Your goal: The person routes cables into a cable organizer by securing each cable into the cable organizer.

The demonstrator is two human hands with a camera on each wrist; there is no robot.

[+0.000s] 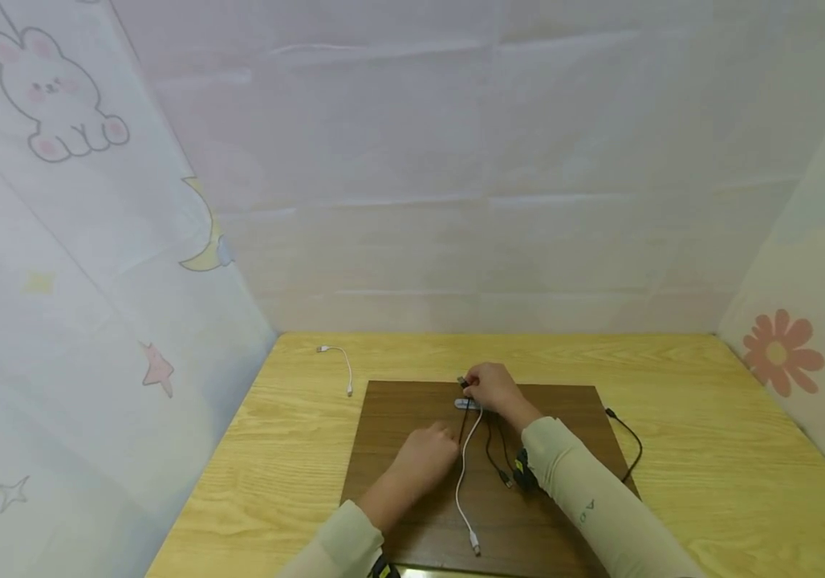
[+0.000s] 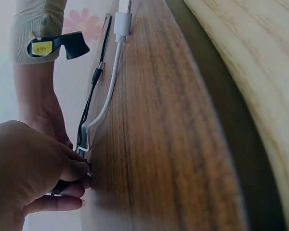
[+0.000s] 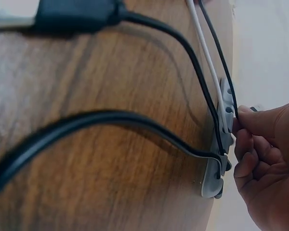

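My right hand pinches a black USB cable near its plug, at the far side of a dark brown board. Just below those fingers lies a grey slotted cable holder. Closer to me, my left hand pinches the same black cable lower down; its other end is hidden by the fingers. A white cable runs from the holder toward the board's near edge. Other black cables also sit in the holder, and one ends in a USB plug beside my right wrist.
On the light wooden table, a short white cable lies at the far left. Another black cable lies along the board's right edge. Printed cloth walls stand behind and at both sides.
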